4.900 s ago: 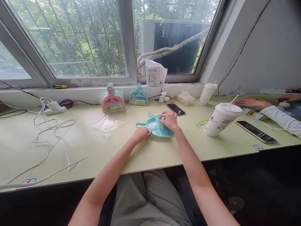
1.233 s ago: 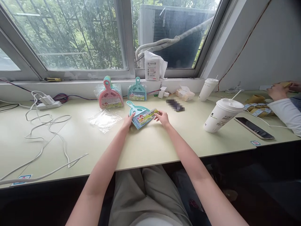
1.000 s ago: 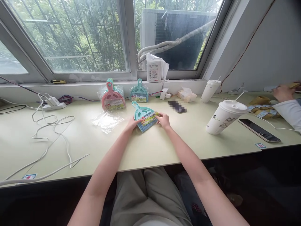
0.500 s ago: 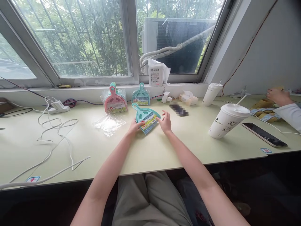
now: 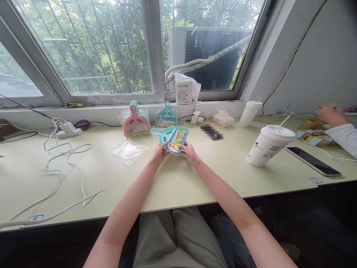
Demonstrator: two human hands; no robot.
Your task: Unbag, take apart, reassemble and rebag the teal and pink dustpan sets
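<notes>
Both of my hands hold a small teal dustpan-and-brush set (image 5: 170, 137) with a colourful label, lifted a little off the pale green table (image 5: 178, 178). My left hand (image 5: 158, 153) grips its lower left edge. My right hand (image 5: 187, 151) grips its lower right edge. The handle points left. An empty clear plastic bag (image 5: 129, 149) lies just left of my left hand.
A bagged pink dustpan set (image 5: 136, 122) and a teal set (image 5: 166, 116) lean against the sill. White cables (image 5: 64, 156) and a power strip (image 5: 67, 130) lie at left. Two lidded cups (image 5: 268, 145) (image 5: 248, 113), two phones (image 5: 312, 160) (image 5: 212, 132) and another person's hand (image 5: 330, 113) are at right.
The teal set went from lying flat on the table to being raised and turned in both hands. My right hand let go briefly, then took its lower right edge again.
</notes>
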